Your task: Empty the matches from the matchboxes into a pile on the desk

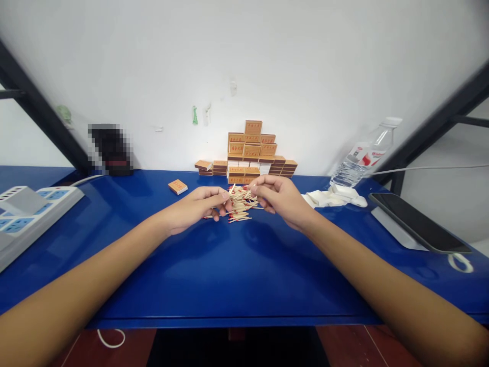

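Observation:
A heap of red-tipped matchsticks lies on the blue table between my two hands. My left hand hovers at the heap's left side, thumb and forefinger closed on a matchstick that points up. On the right, my right hand is pinched over the heap's edge; a small pale bit shows at its fingertips, too small to tell apart from the matchsticks behind. Behind the heap, orange matchboxes are stacked against the wall. One loose matchbox lies flat to the left.
White folded tissues lie right of my right hand. A water bottle leans at the back right, near a phone. A power strip occupies the left side. The table's front edge runs below my forearms.

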Demonstrator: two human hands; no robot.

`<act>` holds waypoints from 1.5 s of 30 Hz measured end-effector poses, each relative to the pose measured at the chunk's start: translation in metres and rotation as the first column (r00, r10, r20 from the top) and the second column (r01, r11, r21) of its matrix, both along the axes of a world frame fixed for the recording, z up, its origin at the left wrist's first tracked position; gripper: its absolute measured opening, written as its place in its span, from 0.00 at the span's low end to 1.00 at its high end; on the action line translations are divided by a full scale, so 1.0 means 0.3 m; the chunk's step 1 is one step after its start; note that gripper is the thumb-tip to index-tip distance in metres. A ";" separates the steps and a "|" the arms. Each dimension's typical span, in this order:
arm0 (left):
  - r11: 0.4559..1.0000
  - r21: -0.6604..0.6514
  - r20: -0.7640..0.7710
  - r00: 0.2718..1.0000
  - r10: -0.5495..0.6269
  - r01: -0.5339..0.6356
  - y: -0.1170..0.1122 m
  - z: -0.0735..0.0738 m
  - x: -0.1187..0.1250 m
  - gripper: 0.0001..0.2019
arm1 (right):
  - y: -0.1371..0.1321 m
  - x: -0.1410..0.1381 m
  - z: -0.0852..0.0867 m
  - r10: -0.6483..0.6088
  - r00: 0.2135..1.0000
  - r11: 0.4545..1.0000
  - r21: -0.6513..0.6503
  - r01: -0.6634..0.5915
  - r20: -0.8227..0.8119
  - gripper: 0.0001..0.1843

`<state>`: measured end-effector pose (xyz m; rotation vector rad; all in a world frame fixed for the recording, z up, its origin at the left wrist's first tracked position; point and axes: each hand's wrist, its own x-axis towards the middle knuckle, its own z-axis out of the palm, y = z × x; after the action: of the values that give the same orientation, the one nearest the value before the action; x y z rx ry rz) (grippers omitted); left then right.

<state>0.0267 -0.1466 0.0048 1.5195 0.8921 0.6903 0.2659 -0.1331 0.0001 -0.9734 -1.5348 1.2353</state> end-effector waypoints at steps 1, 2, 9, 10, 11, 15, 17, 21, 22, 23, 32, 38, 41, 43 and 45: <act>1.000 -0.013 0.008 1.000 0.004 -0.004 0.002 -0.001 -0.001 0.15 | 0.012 0.012 0.003 -0.018 1.000 1.000 -0.005 0.018 0.010 0.10; 1.000 -0.023 0.013 1.000 0.006 -0.005 0.003 -0.002 -0.001 0.15 | 0.023 0.024 0.005 -0.024 0.999 1.000 -0.009 0.024 0.030 0.09; 0.999 -0.045 0.026 1.000 0.007 -0.006 0.005 -0.002 0.001 0.16 | 0.079 0.093 -0.005 0.003 0.979 1.000 -0.029 0.002 0.203 0.10; 0.999 -0.051 0.030 0.999 0.008 -0.007 0.005 -0.001 0.001 0.16 | 0.083 0.100 -0.006 0.024 0.973 0.999 -0.034 -0.017 0.231 0.11; 0.998 -0.056 0.036 0.999 0.009 -0.007 0.005 0.000 0.001 0.16 | 0.087 0.107 -0.008 0.049 0.965 0.998 -0.043 -0.039 0.259 0.11; 0.998 -0.068 0.056 0.998 0.017 -0.013 0.003 0.006 0.004 0.16 | 0.110 0.139 -0.018 0.157 0.923 0.987 -0.080 -0.138 0.350 0.13; 0.997 -0.076 0.067 0.997 0.025 -0.020 0.001 0.009 0.006 0.16 | 0.122 0.152 -0.026 0.195 0.893 0.981 -0.059 -0.187 0.406 0.14; 0.996 -0.082 0.075 0.997 0.038 -0.031 -0.001 0.011 0.009 0.16 | 0.135 0.162 -0.037 0.148 0.786 0.973 0.053 -0.224 0.600 0.16; 0.996 -0.081 0.071 0.997 0.038 -0.032 0.000 0.010 0.009 0.16 | 0.135 0.162 -0.037 0.123 0.755 0.969 0.085 -0.231 0.644 0.15; 0.996 -0.079 0.067 0.997 0.037 -0.031 0.001 0.009 0.008 0.16 | 0.134 0.161 -0.037 0.098 0.728 0.965 0.115 -0.237 0.678 0.13; 0.998 -0.062 0.035 0.999 0.020 -0.018 0.007 -0.002 -0.001 0.16 | 0.125 0.140 -0.050 -0.074 0.657 0.914 0.315 -0.257 0.750 0.09; 0.998 -0.066 0.034 0.999 0.016 -0.013 0.002 -0.003 0.001 0.15 | 0.083 0.095 -0.033 -0.097 0.784 0.878 0.424 -0.223 0.613 0.09; 0.998 -0.063 0.027 1.000 0.009 -0.007 0.001 -0.006 0.003 0.15 | 0.031 0.047 -0.013 0.062 0.926 0.947 0.272 -0.173 0.373 0.17; 0.998 -0.056 0.026 1.000 -0.003 0.004 0.001 -0.008 0.006 0.15 | -0.001 0.016 -0.005 0.128 0.965 0.969 0.178 -0.170 0.228 0.21; 0.999 -0.048 0.022 1.000 -0.018 0.019 0.001 -0.009 0.008 0.15 | -0.023 -0.007 -0.004 0.138 0.980 0.978 0.139 -0.158 0.142 0.22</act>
<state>0.0293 -0.1463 0.0021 1.4731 0.8720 0.6660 0.2638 -0.1400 -0.0010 -0.8693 -1.8051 1.1572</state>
